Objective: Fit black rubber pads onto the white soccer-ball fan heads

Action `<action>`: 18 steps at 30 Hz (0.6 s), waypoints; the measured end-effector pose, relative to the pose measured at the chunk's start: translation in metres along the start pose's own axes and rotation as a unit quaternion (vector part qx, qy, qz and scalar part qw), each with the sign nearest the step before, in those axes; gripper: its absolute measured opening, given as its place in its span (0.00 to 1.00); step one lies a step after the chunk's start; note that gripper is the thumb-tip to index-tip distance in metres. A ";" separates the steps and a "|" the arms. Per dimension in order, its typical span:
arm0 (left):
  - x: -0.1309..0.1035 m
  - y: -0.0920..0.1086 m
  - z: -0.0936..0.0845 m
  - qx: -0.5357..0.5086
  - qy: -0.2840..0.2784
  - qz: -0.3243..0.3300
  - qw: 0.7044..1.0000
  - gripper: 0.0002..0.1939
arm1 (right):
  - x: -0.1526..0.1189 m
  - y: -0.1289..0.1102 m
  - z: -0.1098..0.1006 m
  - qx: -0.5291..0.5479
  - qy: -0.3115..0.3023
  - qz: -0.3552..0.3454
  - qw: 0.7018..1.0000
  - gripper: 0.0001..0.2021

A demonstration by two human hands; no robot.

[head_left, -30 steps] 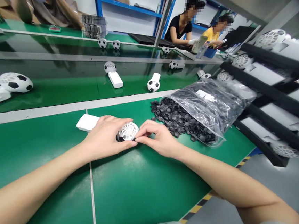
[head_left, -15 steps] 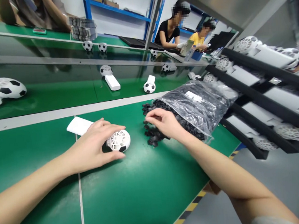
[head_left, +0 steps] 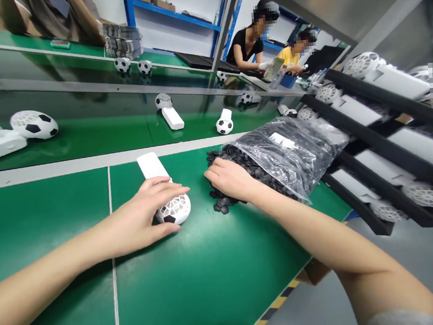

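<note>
My left hand (head_left: 145,214) curves around the soccer-ball head of a white handheld fan (head_left: 152,165), thumb on the near side and fingers over the far side. The fan lies on the green bench, its flat white handle pointing away from me. Its round head has an open lattice and black patches, partly covered by my fingers. My right hand (head_left: 231,180) is down on a heap of small black pentagon pieces (head_left: 257,171), fingers drawn together; whatever is between the fingertips is hidden. The pieces spill from the mouth of a clear plastic bag (head_left: 294,143).
Beyond a pale rail (head_left: 68,163), a green belt (head_left: 104,134) carries several similar fans (head_left: 172,117). On the right, a black rack (head_left: 390,155) holds more white units. People (head_left: 246,48) sit across the line. Striped tape (head_left: 276,304) marks the bench edge.
The fan under my left hand has turned, its handle swinging from pointing left to pointing away. My right fingers have lowered into the black pieces. Fans on the near belt have shifted right.
</note>
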State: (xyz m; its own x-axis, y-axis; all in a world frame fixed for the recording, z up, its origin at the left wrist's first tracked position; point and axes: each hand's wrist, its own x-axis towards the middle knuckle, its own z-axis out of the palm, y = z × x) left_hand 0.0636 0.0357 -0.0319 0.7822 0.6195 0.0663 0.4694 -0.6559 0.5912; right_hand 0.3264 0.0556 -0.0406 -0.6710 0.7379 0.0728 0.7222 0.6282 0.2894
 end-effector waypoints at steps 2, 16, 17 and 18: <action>0.002 -0.003 -0.004 -0.014 -0.021 0.011 1.000 0.29 | 0.003 0.000 -0.001 0.040 0.025 0.018 0.999 0.10; 0.007 0.010 0.006 -0.056 0.032 -0.011 0.998 0.18 | 0.006 -0.065 -0.033 0.468 0.177 -0.013 0.866 0.01; 0.007 0.010 0.007 -0.051 0.036 -0.010 0.998 0.17 | 0.008 -0.065 -0.033 0.478 0.174 -0.008 0.861 0.01; 0.007 0.010 0.008 -0.045 0.039 -0.012 0.998 0.17 | 0.009 -0.065 -0.033 0.493 0.168 0.001 0.854 0.02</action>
State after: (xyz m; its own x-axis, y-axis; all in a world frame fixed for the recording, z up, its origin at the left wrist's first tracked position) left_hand 0.0766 0.0299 -0.0315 0.7352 0.6686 0.1119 0.4457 -0.6011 0.6634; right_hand 0.2674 0.0136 -0.0278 -0.5608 0.7302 0.3902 0.4017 0.6521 -0.6430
